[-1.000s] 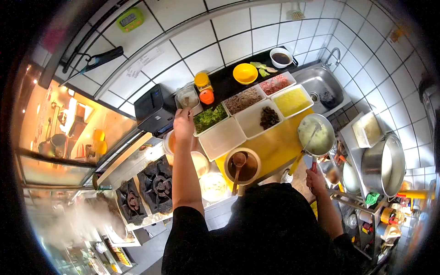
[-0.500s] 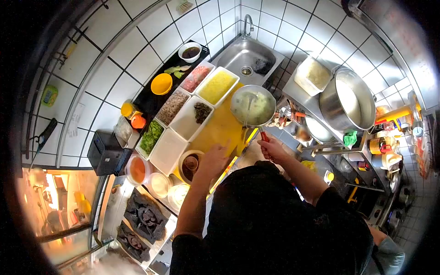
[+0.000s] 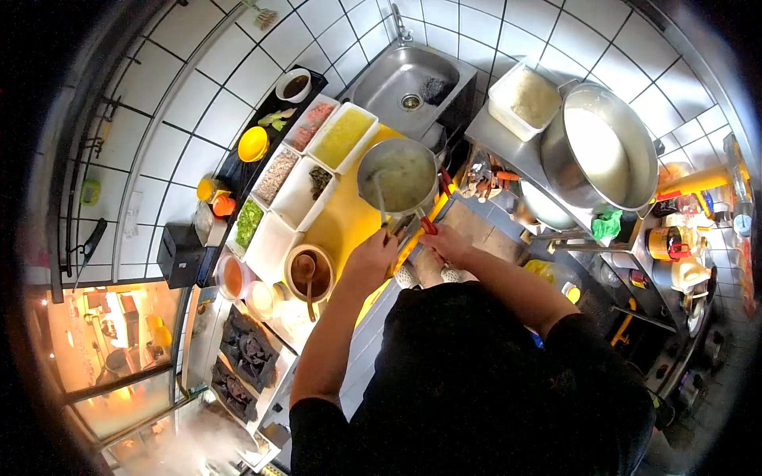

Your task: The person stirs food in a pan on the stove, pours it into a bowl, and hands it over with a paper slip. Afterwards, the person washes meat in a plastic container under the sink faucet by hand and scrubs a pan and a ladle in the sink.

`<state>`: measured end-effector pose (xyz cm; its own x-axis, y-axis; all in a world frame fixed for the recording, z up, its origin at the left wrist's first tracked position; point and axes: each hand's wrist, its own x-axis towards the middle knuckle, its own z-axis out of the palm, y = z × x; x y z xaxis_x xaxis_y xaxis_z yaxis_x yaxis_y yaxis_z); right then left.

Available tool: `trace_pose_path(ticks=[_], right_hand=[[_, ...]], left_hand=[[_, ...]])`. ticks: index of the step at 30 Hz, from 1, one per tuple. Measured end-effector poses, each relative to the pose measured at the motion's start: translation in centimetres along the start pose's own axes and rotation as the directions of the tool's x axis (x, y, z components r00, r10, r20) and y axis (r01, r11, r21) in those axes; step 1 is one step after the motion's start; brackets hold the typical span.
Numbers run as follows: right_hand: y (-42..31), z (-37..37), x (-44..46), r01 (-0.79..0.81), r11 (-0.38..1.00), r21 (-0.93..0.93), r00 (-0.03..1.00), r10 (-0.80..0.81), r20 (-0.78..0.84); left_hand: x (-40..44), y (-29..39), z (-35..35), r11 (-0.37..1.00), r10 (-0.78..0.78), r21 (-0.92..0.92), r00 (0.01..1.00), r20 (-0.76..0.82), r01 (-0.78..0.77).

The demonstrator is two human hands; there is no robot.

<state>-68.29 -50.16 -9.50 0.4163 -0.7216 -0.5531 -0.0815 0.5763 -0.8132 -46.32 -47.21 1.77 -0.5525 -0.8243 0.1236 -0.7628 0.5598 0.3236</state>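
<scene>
My right hand is closed on the red handle of a metal pan, which holds pale greenish liquid and sits over the yellow board. Close beside it, my left hand is closed around the handle of a ladle whose head lies in the pan. Left of the pan are white trays of yellow food, dark pieces, pink food, minced food and chopped greens. A pot of brown sauce with a spoon is left of my left hand.
A sink is at the top. On the right, a metal shelf bears a white container and a large pot. Stove burners are at lower left, with steam below. A black box stands by the wall.
My left hand has moved from near the clear container, across the trays, to the ladle handle and closed on it. The view has turned toward the right; my right hand still holds the pan.
</scene>
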Motion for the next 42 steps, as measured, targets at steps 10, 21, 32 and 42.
trace_pose_path(ticks=[10, 21, 32, 42], right_hand=[[0.7, -1.8, -0.1, -0.065, 0.994, 0.088, 0.984, 0.049, 0.171], [-1.5, -0.8, -5.5, -0.05, 0.993, -0.109, 0.972, 0.073, 0.222], [-2.1, 3.6, -6.6, -0.132, 0.989, -0.066, 0.963, 0.143, 0.228], [-3.1, 11.1, -7.6, -0.012, 0.91, -0.415, 0.985, 0.081, 0.15]], left_hand=[[0.7, 5.1, -1.5, 0.239, -0.886, -0.948, 0.447, -0.124, 0.212], [-1.2, 2.8, -4.5, 0.243, -0.952, -0.969, 0.202, -0.228, 0.051], [-8.7, 4.8, -8.1, 0.13, -0.963, -0.985, 0.253, -0.098, 0.114], [-15.5, 4.3, -5.4, 0.321, -0.882, -0.946, 0.376, -0.283, 0.039]])
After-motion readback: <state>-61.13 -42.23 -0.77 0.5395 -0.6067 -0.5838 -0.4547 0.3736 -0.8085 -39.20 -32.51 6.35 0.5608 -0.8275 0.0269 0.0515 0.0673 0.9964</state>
